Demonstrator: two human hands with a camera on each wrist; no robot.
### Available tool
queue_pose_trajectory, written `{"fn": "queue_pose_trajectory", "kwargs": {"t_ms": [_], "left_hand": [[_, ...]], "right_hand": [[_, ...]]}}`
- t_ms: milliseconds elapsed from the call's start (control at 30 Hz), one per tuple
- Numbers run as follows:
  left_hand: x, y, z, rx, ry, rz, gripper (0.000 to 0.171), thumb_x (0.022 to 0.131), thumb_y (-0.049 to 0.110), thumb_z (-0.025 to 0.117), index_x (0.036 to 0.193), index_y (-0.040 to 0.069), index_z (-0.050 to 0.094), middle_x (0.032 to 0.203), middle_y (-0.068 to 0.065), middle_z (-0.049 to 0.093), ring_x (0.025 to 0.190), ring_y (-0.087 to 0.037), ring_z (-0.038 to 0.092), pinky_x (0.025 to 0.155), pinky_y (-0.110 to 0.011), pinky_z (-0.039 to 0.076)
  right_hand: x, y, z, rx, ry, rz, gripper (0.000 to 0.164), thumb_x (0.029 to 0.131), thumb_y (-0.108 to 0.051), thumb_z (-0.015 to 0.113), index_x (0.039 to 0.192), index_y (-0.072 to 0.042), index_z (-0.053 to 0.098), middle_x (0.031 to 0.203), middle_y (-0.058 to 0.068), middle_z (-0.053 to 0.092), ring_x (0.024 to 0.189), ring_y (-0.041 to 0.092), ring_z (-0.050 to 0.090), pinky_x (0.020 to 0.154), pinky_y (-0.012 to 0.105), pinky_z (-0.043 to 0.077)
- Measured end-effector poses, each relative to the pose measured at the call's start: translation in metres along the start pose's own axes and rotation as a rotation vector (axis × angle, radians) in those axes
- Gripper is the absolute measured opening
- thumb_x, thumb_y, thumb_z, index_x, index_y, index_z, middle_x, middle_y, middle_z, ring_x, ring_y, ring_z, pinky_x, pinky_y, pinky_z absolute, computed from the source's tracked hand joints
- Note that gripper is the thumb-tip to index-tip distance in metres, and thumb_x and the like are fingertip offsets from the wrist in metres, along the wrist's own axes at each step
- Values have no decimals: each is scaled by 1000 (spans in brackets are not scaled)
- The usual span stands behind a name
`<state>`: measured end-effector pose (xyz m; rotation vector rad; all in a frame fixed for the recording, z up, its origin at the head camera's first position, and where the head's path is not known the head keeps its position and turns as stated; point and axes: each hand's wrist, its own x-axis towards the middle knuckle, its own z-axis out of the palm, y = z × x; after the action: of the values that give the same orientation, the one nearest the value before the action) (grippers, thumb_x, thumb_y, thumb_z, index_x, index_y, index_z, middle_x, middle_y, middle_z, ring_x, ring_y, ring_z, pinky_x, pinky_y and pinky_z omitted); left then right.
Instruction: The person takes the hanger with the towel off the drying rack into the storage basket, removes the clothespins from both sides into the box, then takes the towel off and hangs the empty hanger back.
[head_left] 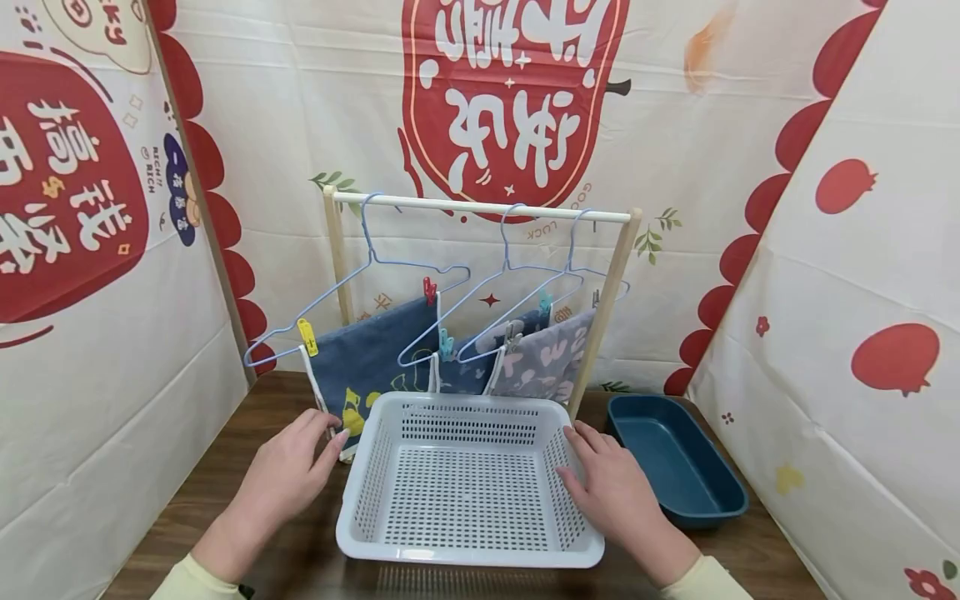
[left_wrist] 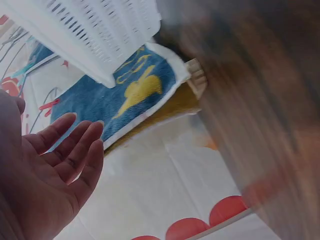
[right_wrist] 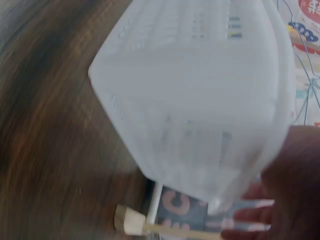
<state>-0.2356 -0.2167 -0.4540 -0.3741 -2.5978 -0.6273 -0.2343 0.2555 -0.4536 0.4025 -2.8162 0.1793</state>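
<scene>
A white perforated basket (head_left: 465, 546) sits upright on the table in front of a small clothes rack (head_left: 480, 204). My left hand (head_left: 288, 462) hovers left of the basket, palm toward it, fingers relaxed and holding nothing. Beyond those fingertips hangs a dark blue towel (left_wrist: 82, 102) with a yellow print. At the basket's right rim is my right hand (head_left: 611, 479), thumb over the inner side. In the right wrist view its fingers (right_wrist: 252, 215) reach out fairly straight past the basket's corner. Behind the basket, a grey-lilac towel (head_left: 536, 358) with pink lettering hangs beside another blue one.
Three blue wire hangers (head_left: 367, 258) hang from the rack's bar, with the towels pegged on by coloured clips such as a yellow clip (head_left: 307, 336) and a red clip (head_left: 430, 290). A dark teal tray (head_left: 678, 458) stands at the right. Printed cloth walls surround the wooden table (head_left: 202, 492).
</scene>
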Motion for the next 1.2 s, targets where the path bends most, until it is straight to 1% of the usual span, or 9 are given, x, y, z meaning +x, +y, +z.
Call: {"fn": "queue_pose_trajectory", "kwargs": {"t_ms": [133, 333, 467, 600, 733, 833, 933, 1033, 1200], "left_hand": [[8, 6, -8, -21, 4, 6, 26, 111, 33, 69, 122, 11, 73, 108, -2, 68, 83, -14, 63, 72, -41, 60], [24, 17, -17, -88, 48, 27, 24, 112, 33, 68, 123, 12, 72, 110, -2, 69, 89, -18, 65, 79, -42, 64], [38, 31, -22, -134, 84, 85, 18, 111, 30, 69, 120, 14, 73, 111, 0, 70, 92, -18, 66, 81, -41, 65], [54, 49, -27, -174, 117, 176, 11, 109, 24, 72, 117, 16, 74, 112, 1, 70, 93, -16, 67, 81, -41, 64], [68, 67, -29, -190, 104, 262, 12, 108, 23, 74, 117, 15, 74, 113, 1, 71, 97, -18, 70, 85, -41, 65], [74, 80, -29, -204, 80, 305, 13, 108, 22, 74, 118, 14, 74, 112, 1, 71, 98, -20, 70, 86, -39, 65], [80, 94, -27, -222, 61, 320, 13, 107, 21, 75, 118, 14, 73, 111, 2, 70, 97, -16, 68, 85, -36, 64], [89, 109, -25, -240, 48, 338, 14, 107, 21, 74, 120, 14, 73, 111, 2, 69, 93, -15, 66, 80, -34, 63], [105, 126, -17, -250, 59, 360, 19, 108, 20, 73, 124, 9, 72, 116, -5, 69, 98, -24, 71, 78, -37, 61]], "right_hand": [[3, -9, 4, 7, -42, 50, 74, 98, -39, 83, 158, -2, 58, 160, 24, 56, 137, 47, 60, 106, 67, 54], [5, -16, 7, 75, -79, 108, 68, 101, -26, 78, 155, 8, 55, 160, 29, 52, 135, 48, 63, 108, 65, 54], [6, -20, 7, 135, -88, 148, 66, 100, -15, 74, 156, 11, 51, 163, 31, 48, 132, 48, 65, 106, 65, 55], [7, -22, 9, 185, -95, 189, 67, 99, -10, 72, 158, 11, 48, 166, 30, 43, 124, 44, 70, 101, 62, 58], [7, -23, 12, 262, -101, 240, 66, 100, -6, 68, 160, 9, 45, 169, 27, 38, 107, 37, 75, 90, 57, 64], [8, -25, 14, 311, -98, 270, 66, 100, -3, 64, 162, 8, 44, 170, 26, 36, 102, 35, 75, 87, 56, 65], [8, -26, 17, 332, -100, 290, 66, 101, -2, 63, 163, 6, 43, 170, 25, 36, 105, 35, 74, 89, 57, 64], [8, -27, 18, 336, -98, 306, 67, 100, -2, 64, 163, 6, 43, 170, 25, 35, 103, 35, 75, 86, 56, 65], [8, -29, 19, 342, -84, 322, 68, 99, -2, 66, 163, 5, 43, 169, 25, 36, 97, 34, 74, 80, 53, 66]]}}
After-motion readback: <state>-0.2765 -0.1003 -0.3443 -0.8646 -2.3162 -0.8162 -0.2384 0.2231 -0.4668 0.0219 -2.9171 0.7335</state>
